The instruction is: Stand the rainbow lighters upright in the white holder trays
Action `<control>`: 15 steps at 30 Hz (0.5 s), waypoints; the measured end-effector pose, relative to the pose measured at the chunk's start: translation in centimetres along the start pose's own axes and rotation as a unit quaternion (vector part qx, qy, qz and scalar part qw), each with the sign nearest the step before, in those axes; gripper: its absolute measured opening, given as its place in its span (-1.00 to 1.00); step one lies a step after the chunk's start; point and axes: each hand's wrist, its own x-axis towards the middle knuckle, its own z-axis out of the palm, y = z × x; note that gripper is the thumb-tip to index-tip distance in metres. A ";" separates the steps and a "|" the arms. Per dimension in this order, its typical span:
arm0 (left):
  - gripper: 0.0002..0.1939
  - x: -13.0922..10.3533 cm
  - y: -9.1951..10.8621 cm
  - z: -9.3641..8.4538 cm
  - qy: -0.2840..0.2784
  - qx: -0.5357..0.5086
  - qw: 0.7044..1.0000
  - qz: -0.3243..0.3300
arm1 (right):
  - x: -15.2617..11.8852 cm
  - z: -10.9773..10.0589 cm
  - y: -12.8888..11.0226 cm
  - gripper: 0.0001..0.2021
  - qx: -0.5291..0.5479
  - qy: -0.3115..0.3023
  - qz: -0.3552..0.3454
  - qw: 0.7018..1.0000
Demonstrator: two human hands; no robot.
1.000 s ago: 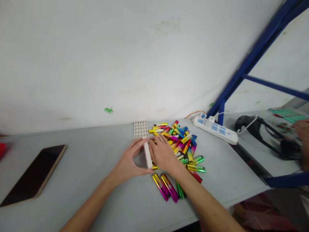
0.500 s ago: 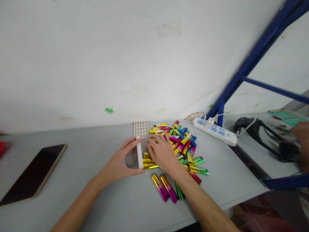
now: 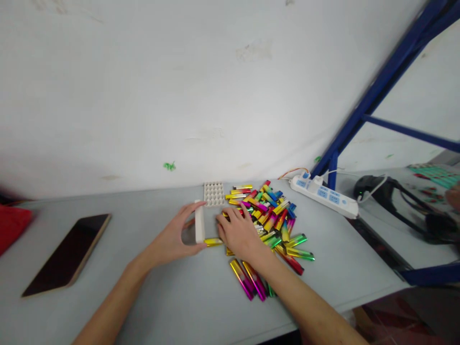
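White block (image 3: pixel 200 223), long axis toward wall (image 3: pixel 143 105), left hand (image 3: pixel 171 242) gripping

The left hand (image 3: pixel 172 235) curves like a C (thumb (image 3: pixel 194 248) near, fingers (image 3: pixel 189 209) far); the right hand (image 3: pixel 240 234) is palm down.

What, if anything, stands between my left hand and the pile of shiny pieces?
The white block, held in your left hand, stands in between. Beyond it, your right hand covers part of the left side of the pile. A yellow piece lies between block and right hand.
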 end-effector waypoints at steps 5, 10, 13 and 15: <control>0.03 -0.1 -0.1 -1.3 -0.002 -0.006 1.000 -0.029 | -0.4 -0.7 0.1 -0.72 0.040 -0.003 -0.033 0.999; 0.12 0.4 0.5 1.0 -0.001 -0.036 0.999 -0.039 | -0.3 -1.5 0.6 -0.77 0.088 -0.058 -0.139 0.985; 0.12 0.5 0.4 1.1 -0.007 -0.030 0.999 -0.037 | 0.1 -2.0 1.5 -0.82 0.117 -0.094 -0.149 0.977; 0.08 0.3 -0.2 0.1 0.003 -0.004 0.999 -0.037 | 0.2 -2.3 2.2 -0.81 0.135 -0.102 -0.143 0.975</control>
